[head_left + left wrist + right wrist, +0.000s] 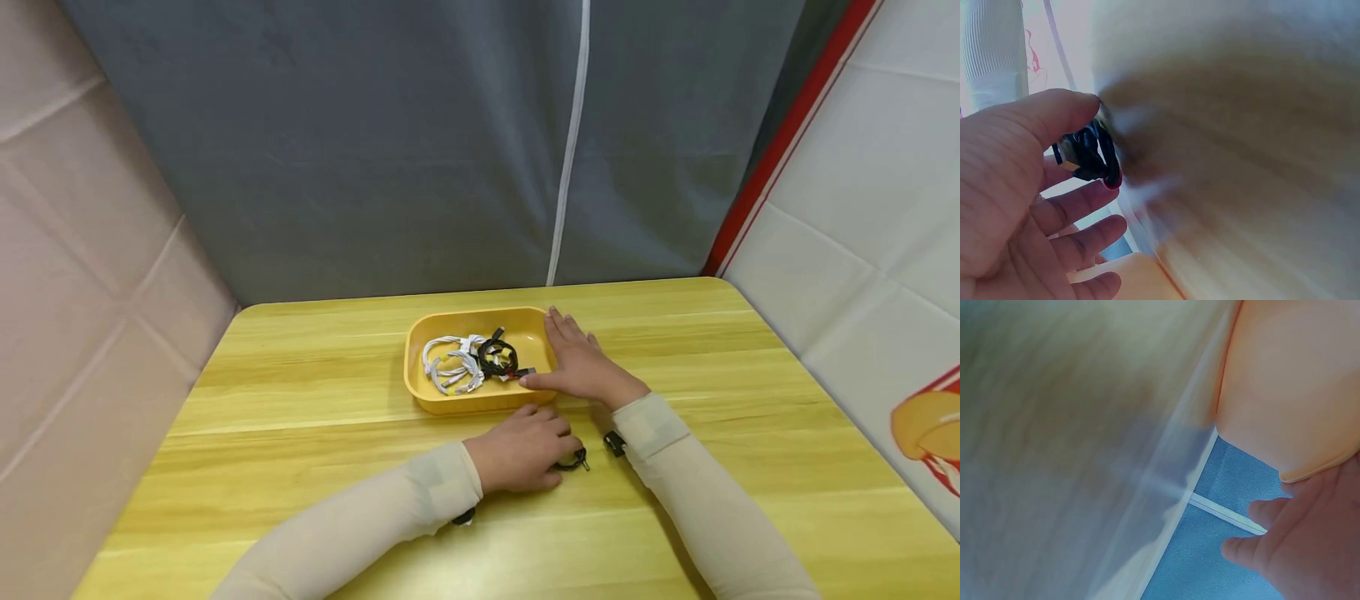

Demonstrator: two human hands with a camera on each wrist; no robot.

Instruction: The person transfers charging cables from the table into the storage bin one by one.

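I have my left hand (pixel 522 448) on the table (pixel 300 467) just in front of the yellow tray (pixel 420 392), its thumb and fingers pinching a coiled black cable (pixel 1088 156). My right hand (pixel 581 362) lies flat, fingers straight, against the tray's right wall, steadying it. The tray already holds 2 bundles, white and black. I judge this the pickup step; next calls for lifting the coil over the rim.

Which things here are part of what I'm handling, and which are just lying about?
In hand:
- black coiled cable, gripped by the left hand
- yellow tray, steadied at its side by the right hand, fingers straight
- white cables and black cable lying in the tray

Lying about:
- wooden table
- grey curtain
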